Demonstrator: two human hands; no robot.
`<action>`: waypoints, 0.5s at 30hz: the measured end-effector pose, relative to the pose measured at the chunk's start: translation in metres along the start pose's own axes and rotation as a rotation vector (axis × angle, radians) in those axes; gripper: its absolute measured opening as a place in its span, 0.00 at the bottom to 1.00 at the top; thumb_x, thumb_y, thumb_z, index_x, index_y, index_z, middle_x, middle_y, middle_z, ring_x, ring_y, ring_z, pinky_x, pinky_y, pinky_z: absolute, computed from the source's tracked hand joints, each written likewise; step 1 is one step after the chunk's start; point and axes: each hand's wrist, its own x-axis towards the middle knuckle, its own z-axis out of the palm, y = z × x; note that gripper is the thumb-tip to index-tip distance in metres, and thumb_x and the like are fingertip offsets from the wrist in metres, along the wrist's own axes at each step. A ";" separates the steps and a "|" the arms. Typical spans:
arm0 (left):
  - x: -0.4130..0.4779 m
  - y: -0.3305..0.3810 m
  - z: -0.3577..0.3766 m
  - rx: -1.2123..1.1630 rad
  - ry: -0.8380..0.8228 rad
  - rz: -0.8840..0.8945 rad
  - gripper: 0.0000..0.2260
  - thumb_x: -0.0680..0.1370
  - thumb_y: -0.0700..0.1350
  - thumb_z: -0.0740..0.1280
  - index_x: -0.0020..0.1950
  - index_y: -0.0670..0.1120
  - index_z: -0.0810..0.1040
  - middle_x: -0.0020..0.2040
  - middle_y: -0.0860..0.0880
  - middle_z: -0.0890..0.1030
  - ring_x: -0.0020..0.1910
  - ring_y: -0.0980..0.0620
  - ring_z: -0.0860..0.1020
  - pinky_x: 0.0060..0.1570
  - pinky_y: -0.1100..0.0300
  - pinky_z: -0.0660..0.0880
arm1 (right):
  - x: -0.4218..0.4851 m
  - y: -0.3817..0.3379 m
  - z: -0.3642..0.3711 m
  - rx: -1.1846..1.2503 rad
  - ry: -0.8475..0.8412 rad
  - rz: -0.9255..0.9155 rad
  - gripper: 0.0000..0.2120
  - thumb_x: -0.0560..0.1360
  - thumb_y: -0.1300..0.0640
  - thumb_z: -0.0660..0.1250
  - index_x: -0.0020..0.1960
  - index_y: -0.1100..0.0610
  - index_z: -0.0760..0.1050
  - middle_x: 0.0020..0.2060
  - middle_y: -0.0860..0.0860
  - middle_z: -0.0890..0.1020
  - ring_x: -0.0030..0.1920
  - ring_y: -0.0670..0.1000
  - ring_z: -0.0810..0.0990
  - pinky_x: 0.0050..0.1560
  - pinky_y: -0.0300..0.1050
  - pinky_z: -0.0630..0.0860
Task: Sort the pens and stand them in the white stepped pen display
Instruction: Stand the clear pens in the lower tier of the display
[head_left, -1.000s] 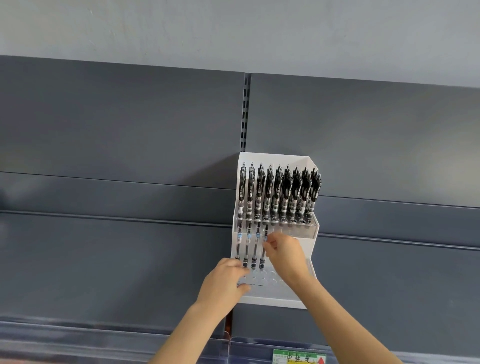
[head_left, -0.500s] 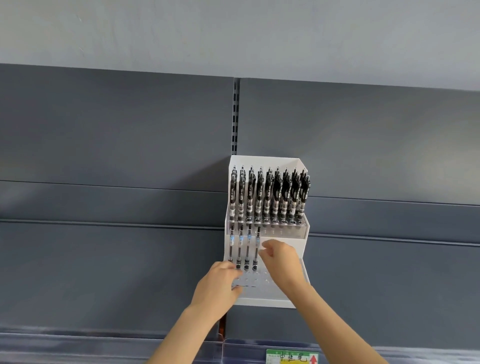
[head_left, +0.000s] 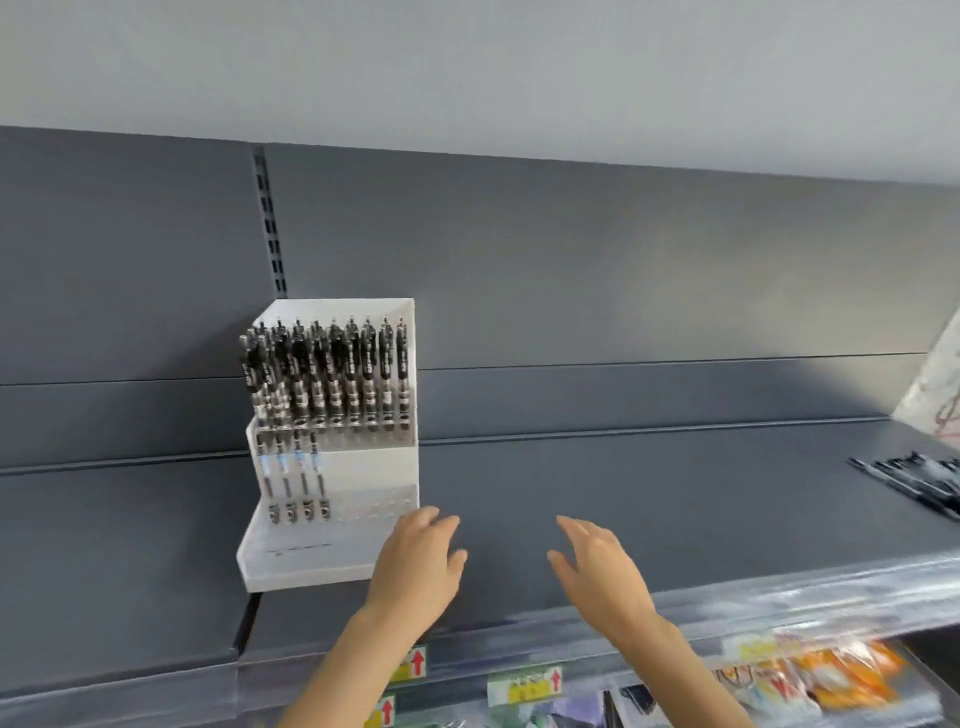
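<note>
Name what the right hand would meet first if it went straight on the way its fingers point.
Likely the grey back panel, just right of the white pen display; the right hand points up-left. Depth is unclear.

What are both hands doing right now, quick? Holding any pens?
Left hand: open, holding nothing, by the front corner of the white stepped pen display.
Right hand: open, fingers spread, holding nothing, over the grey shelf.
</note>
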 end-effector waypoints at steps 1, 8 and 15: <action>0.000 0.017 0.009 0.005 -0.007 -0.001 0.21 0.81 0.49 0.57 0.74 0.48 0.62 0.74 0.48 0.61 0.74 0.51 0.57 0.71 0.58 0.58 | -0.005 0.018 -0.007 -0.024 -0.020 0.018 0.24 0.81 0.51 0.55 0.75 0.55 0.56 0.73 0.49 0.64 0.73 0.50 0.60 0.69 0.42 0.63; -0.004 0.127 0.064 0.009 -0.082 0.020 0.22 0.81 0.49 0.56 0.74 0.47 0.60 0.75 0.48 0.58 0.75 0.49 0.53 0.70 0.56 0.59 | -0.039 0.126 -0.058 -0.033 -0.058 0.114 0.25 0.80 0.52 0.55 0.75 0.56 0.55 0.73 0.51 0.63 0.73 0.52 0.60 0.69 0.45 0.64; 0.008 0.215 0.113 -0.001 -0.179 0.116 0.22 0.81 0.49 0.56 0.75 0.47 0.59 0.76 0.48 0.57 0.76 0.50 0.52 0.71 0.58 0.58 | -0.066 0.214 -0.101 0.003 -0.009 0.207 0.27 0.80 0.49 0.56 0.76 0.54 0.54 0.74 0.50 0.62 0.73 0.51 0.60 0.71 0.45 0.61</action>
